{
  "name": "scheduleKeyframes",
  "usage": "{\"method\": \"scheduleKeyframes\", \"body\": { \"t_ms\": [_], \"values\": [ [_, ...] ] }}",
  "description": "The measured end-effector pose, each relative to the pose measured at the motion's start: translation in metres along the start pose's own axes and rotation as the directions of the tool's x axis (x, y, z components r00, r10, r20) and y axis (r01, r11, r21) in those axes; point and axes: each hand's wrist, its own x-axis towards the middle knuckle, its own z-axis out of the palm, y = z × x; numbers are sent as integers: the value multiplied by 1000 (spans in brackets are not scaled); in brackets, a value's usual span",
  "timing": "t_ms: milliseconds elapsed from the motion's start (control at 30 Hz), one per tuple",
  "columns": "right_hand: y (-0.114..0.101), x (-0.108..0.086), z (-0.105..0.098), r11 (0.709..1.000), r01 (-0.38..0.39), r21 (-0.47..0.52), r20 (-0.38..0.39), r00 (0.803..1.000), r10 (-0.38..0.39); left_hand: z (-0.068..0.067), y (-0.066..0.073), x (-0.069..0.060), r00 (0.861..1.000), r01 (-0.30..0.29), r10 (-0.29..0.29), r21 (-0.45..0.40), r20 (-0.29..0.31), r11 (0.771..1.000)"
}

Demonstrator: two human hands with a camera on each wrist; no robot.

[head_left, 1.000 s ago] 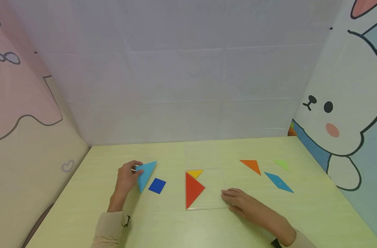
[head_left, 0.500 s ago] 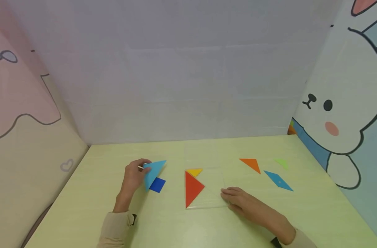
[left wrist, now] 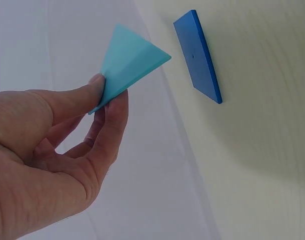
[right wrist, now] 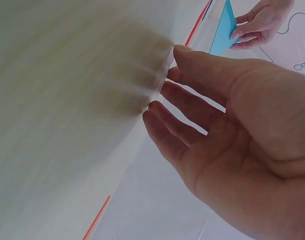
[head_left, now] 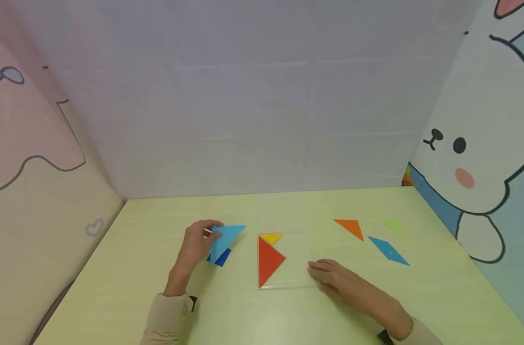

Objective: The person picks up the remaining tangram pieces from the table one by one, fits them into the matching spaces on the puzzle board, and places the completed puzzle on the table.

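Observation:
My left hand [head_left: 198, 244] pinches a light-blue tangram triangle [head_left: 224, 238] by one corner, between thumb and fingers. The piece is tilted and held above the table. Below it a dark-blue square [head_left: 223, 258] lies on the table, partly hidden in the head view and whole in the left wrist view [left wrist: 197, 57]. A clear tray [head_left: 298, 249] holds a large red triangle [head_left: 269, 263] and a small yellow triangle [head_left: 271, 238] along its left side. At the tray's right edge rest the fingertips of my right hand [head_left: 339, 282], its fingers relaxed.
Right of the tray lie an orange triangle [head_left: 351, 229], a blue parallelogram [head_left: 389, 251] and a pale green triangle [head_left: 393, 226], each apart on the table [head_left: 227, 316]. A clear sheet or lid seems to lie behind the tray. White and cartoon-printed walls enclose the table.
My left hand has carried the light-blue triangle rightward, towards the tray, and it now overlaps the dark-blue square in the head view. The right hand has stayed at the tray's edge.

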Motion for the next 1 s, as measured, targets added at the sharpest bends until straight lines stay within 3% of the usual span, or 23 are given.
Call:
{"method": "scheduleKeyframes", "body": {
  "t_ms": [367, 700, 1000],
  "values": [
    [1, 1, 1, 1000, 19, -4, -10, 1000, -19, 14, 7, -3, 996, -77, 78, -23, 45, 997],
    [1, 3, 1, 1000, 29, -10, -19, 999, -30, 21, 17, -4, 990, -112, 116, -49, 78, 992],
    [1, 2, 2, 999, 36, -14, -25, 999, -36, 30, 23, -7, 977, -139, 148, -65, 157, 988]
  ]
}}
